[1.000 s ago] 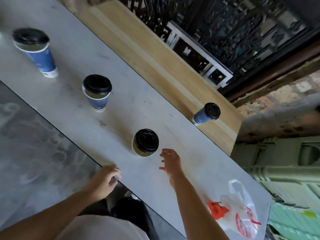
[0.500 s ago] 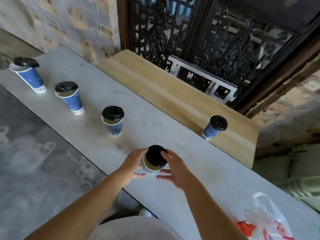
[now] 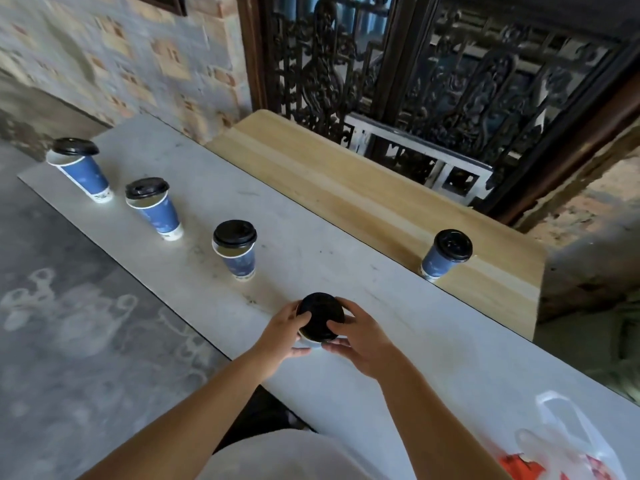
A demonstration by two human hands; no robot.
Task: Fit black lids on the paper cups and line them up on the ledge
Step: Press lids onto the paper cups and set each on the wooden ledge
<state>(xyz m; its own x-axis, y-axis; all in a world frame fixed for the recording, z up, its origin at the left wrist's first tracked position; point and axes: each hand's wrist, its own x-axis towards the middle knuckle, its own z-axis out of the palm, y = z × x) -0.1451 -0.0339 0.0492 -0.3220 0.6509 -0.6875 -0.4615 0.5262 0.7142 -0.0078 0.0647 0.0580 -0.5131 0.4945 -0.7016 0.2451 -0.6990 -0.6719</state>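
On tabletop [image 3: 450, 358], both hands now closed on cup [image 3: 306, 340]: left [image 3: 284, 330], right [image 3: 360, 337] pressing lid [image 3: 320, 315]; was loose before, seating underway.

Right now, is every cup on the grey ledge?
No, one lidded cup stands apart on the wooden board.

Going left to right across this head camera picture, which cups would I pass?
Far-left cup → second cup → third cup → held cup → cup by the wood.

Blue paper cups [image 3: 160, 212], black lids [image 3: 234, 233], pale grey ledge [image 3: 311, 251], tan wooden board [image 3: 363, 199]
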